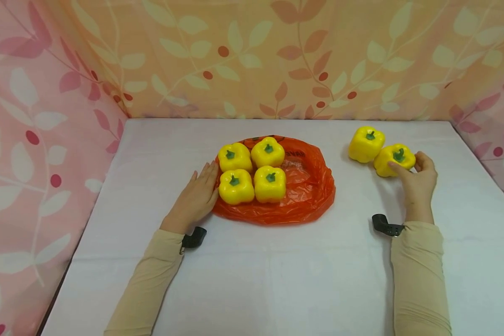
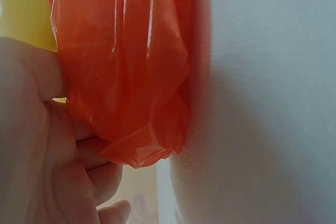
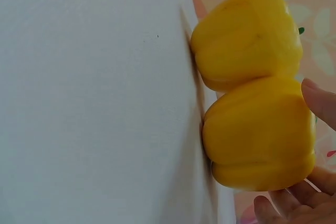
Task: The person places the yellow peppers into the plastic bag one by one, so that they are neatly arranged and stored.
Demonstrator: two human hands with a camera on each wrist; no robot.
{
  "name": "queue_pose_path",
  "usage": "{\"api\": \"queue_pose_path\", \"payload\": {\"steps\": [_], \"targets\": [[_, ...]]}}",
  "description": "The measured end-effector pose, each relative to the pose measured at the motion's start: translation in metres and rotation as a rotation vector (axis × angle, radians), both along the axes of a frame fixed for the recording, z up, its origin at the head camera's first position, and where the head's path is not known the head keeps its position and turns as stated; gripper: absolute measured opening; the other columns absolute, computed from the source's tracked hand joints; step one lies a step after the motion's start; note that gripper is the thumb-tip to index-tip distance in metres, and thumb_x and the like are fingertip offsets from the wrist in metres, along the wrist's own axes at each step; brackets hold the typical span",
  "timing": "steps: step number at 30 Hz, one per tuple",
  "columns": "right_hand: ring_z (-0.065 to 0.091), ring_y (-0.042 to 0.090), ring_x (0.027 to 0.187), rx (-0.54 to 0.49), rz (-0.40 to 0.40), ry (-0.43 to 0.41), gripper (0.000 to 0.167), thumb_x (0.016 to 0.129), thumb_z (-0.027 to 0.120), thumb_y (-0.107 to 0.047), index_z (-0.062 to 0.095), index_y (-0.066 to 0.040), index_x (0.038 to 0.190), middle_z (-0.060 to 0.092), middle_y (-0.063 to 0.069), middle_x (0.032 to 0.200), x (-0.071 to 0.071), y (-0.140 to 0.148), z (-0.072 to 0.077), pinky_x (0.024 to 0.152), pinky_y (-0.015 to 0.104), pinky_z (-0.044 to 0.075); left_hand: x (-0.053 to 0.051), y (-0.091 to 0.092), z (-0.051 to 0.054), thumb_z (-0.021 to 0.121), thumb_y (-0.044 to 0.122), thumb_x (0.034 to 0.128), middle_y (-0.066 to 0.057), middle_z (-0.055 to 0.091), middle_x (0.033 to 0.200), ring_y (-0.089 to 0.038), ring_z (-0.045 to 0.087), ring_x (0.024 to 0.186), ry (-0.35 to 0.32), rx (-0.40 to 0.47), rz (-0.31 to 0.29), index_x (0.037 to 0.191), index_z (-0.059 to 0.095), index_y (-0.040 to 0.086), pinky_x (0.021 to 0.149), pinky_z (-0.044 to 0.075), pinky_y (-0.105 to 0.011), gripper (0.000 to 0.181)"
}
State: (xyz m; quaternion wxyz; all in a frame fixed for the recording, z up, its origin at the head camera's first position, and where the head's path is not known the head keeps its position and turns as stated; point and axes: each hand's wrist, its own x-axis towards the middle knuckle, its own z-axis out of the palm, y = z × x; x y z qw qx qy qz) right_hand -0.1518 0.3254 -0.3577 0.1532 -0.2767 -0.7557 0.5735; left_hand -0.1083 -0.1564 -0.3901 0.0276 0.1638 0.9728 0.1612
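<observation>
Nearest, two beige sleeves (image 1: 151, 280) reach in over the pale table (image 1: 285, 266). The left hand (image 1: 195, 196) lies with its fingers straight and close together against the left side of a red plastic bag (image 1: 306, 200). The bag's film is thin and crinkled, so it should give and slide easily; a flat palm probably steadies it better than a pull. In its left half four yellow peppers (image 1: 236, 192) stand stems up, two by two; to their right the bag's own wrinkled film shows.

Well apart to the right, the right hand (image 1: 421, 182) pinches a fifth pepper (image 1: 385, 161), thumb at the top edge near the stem, fingers on the right side. Its glossy, even skin suggests a moulded imitation: likely light, fairly stiff, a little slippery, hard to bruise. The broad lobed sides look the best hold, thumb opposite fingers; the stubby green stem seems too small to trust. Whether its base bears on the table I cannot tell.

Just behind and touching it, a sixth pepper (image 1: 361, 148) stands on the table. Farthest back hangs a leaf-patterned cloth (image 1: 243, 93).
</observation>
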Motion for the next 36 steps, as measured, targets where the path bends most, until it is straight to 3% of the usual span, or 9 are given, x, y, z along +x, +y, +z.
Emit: {"api": "queue_pose_path", "payload": {"steps": [4,13,28,36], "targets": [[0.02,0.009,0.14,0.095,0.033,-0.074,0.079,0.085,0.07,-0.026,0.026,-0.016,0.15,0.025,-0.001,0.154,-0.003,0.0,-0.002,0.112,0.021,0.018,0.0,0.0,0.0,0.034,0.029,0.101,-0.014,0.01,0.157,-0.027,0.007,0.144,-0.002,0.001,0.002,0.15,0.009,-0.001,0.115,0.006,-0.045,0.062],[0.022,0.013,0.139,0.19,0.079,-0.103,0.083,0.085,0.069,-0.029,0.02,-0.015,0.151,0.022,0.001,0.155,-0.006,0.0,-0.006,0.112,0.022,0.016,0.0,0.0,-0.001,0.035,0.029,0.1008,-0.014,0.012,0.156,-0.028,0.009,0.143,0.015,0.003,-0.001,0.15,0.011,-0.001,0.115,0.007,-0.045,0.062],[0.024,0.008,0.134,0.113,0.043,-0.117,0.085,0.081,0.072,-0.037,0.025,-0.02,0.149,0.026,-0.003,0.152,-0.001,0.004,-0.01,0.112,0.022,0.017,0.0,0.0,0.0,0.035,0.029,0.1007,-0.014,0.011,0.156,-0.027,0.007,0.144,-0.004,0.004,-0.001,0.15,0.01,-0.001,0.115,0.006,-0.045,0.063],[0.028,0.005,0.131,0.051,0.005,-0.069,0.082,0.079,0.075,-0.029,0.031,-0.018,0.147,0.031,-0.003,0.15,0.0,0.003,-0.008,0.109,0.017,0.02,0.0,0.0,0.001,0.035,0.029,0.1008,-0.014,0.011,0.156,-0.027,0.008,0.144,0.007,-0.001,0.0,0.15,0.01,-0.002,0.115,0.007,-0.045,0.063]]}}
